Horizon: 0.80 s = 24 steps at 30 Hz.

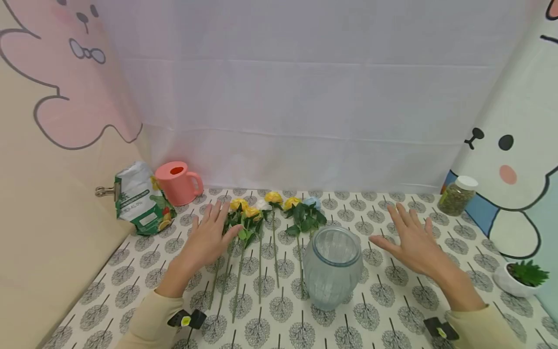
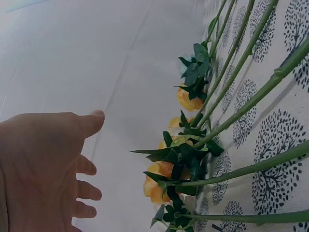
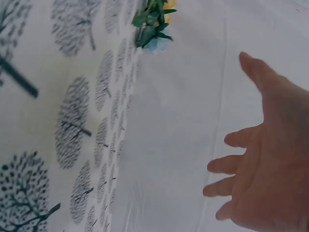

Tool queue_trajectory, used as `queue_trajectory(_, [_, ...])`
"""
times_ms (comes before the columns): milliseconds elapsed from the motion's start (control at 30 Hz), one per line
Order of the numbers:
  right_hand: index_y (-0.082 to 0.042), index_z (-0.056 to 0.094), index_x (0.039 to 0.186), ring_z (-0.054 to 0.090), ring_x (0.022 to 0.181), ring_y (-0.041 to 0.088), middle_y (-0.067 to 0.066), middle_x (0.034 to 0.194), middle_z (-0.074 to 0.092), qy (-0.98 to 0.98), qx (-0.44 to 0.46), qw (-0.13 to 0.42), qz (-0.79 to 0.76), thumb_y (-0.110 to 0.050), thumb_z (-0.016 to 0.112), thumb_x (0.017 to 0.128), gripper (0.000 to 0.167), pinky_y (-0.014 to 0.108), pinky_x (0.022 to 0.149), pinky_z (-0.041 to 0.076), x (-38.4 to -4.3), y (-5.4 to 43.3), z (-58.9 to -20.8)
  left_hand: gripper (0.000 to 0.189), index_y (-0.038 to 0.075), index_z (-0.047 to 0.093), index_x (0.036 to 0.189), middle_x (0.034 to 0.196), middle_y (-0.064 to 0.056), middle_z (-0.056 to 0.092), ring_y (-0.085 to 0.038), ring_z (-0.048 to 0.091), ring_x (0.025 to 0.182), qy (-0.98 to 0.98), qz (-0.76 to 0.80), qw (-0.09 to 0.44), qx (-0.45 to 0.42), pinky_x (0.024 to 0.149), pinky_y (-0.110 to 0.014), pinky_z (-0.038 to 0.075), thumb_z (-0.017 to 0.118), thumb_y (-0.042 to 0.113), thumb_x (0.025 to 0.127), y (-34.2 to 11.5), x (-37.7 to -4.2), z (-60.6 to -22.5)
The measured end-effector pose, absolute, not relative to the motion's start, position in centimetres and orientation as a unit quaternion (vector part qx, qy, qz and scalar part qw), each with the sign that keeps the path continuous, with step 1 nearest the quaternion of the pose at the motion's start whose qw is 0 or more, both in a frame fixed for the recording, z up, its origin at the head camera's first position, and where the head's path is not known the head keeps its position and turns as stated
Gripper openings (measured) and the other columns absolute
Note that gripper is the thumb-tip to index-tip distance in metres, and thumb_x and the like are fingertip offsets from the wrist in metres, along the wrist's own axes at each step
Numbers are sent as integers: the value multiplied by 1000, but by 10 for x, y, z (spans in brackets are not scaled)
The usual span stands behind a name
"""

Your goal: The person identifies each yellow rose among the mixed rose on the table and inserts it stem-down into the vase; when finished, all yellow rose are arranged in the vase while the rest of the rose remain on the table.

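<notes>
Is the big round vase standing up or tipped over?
Standing up. In the head view, the vase rests on its base on the patterned cloth, its round opening facing up.

Gap right of vase (image 1: 332,278), flowers (image 1: 252,212) obstructing beside left grip (image 1: 210,237)

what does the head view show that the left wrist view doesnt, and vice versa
Only the head view shows the vase, pink container, bag, jar, potted plant and right hand.

Only the left wrist view shows the palm side of the left hand.

Both show that hand, yellow flowers, green stems, tree-print cloth and pale backdrop.
</notes>
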State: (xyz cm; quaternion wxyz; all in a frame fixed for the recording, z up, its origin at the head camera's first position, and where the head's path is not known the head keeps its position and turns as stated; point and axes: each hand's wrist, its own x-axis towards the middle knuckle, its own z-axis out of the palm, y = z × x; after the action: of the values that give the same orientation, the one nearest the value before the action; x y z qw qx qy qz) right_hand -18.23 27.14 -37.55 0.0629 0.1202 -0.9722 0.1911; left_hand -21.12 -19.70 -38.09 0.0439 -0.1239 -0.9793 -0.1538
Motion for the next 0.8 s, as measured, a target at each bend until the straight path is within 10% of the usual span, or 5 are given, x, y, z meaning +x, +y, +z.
queue_trajectory(267, [-11,7,162,6,148,49,23,164,10,-940,191,84,269,-43,61,99,89,57,115,-17,-171,259,-358,83,4,10,160,164,-24,9,-46,7,148,-973,-182,49,-131,115,-69,9,34,60,104,-200,-211,-379])
queue_trajectory(600, [-33,12,161,12,147,49,9,166,15,-882,262,48,388,-23,55,103,73,82,104,12,-149,241,-340,74,0,13,159,162,-24,17,-45,18,147,-956,-262,51,-121,116,-62,19,40,45,107,-207,-215,-379])
queue_trajectory(800, [-22,17,162,20,150,20,1,165,22,-837,344,64,420,-29,58,101,73,81,102,20,-143,229,-342,69,-5,20,156,158,-29,24,-49,26,143,-954,-279,41,-103,115,-63,23,49,32,106,-211,-221,-383])
